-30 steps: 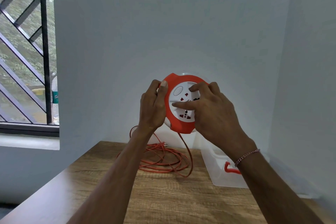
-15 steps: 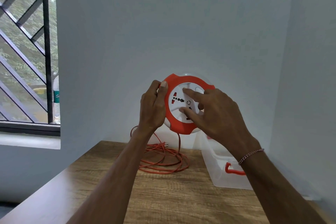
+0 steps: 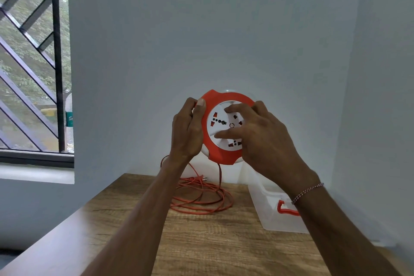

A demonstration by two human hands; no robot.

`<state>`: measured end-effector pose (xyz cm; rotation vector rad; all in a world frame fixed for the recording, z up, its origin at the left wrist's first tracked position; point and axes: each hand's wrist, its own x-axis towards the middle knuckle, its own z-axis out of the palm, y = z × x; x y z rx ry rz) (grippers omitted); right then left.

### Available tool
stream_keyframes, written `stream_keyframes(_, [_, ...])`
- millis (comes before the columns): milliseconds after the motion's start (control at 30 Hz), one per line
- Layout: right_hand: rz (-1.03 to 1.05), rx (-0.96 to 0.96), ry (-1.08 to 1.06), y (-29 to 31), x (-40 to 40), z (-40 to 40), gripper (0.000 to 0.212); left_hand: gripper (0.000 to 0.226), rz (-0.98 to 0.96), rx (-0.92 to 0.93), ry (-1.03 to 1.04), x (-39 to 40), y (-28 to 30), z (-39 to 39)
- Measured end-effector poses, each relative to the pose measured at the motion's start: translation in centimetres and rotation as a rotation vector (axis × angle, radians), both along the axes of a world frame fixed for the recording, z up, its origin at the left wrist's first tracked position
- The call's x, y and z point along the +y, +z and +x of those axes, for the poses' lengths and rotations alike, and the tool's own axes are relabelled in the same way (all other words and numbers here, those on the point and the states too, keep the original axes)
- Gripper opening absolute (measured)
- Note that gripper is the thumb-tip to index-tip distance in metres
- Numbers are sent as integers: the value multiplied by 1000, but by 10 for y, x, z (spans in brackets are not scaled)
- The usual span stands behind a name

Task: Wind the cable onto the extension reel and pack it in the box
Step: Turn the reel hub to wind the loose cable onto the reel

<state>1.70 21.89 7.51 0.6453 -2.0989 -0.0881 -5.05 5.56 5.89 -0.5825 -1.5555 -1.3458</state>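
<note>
I hold a round orange extension reel (image 3: 218, 153) with a white socket face up in front of the wall, above the wooden table (image 3: 201, 242). My left hand (image 3: 187, 131) grips its left rim, thumb on the orange edge. My right hand (image 3: 257, 139) lies on the white centre disc, fingers spread and pressing on it. An orange cable (image 3: 220, 172) hangs from the reel's bottom down to a loose coil (image 3: 201, 199) on the table, its plug (image 3: 200, 178) lying at the back. A clear plastic box (image 3: 275, 219) with an orange latch stands at the right.
A barred window (image 3: 33, 63) with a sill is at the left, with a plastic bottle (image 3: 69, 123) standing behind the bars. Grey walls close the back and the right side. The table's left edge runs diagonally toward me.
The white socket disc has turned under my right hand's fingers, which shifted across it. The hanging cable has drawn in and the coil on the table looks smaller. My left hand stays put.
</note>
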Motion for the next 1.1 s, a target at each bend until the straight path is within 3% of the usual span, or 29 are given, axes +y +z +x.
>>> stream_keyframes(500, [-266, 93, -67, -8, 2, -7, 62, 34, 7, 3, -26, 0, -1, -2])
stream_keyframes(700, [-267, 61, -49, -3, 3, -3, 63, 34, -2, 2, -23, 1, -2, -3])
stream_keyframes(900, [-115, 118, 154, 2, 6, -1, 24, 35, 15, 1, -10, 0, -2, -3])
stream_keyframes(1100, [41, -78, -9, 4, 0, 7, 46, 34, -4, 3, -2, 1, -2, -3])
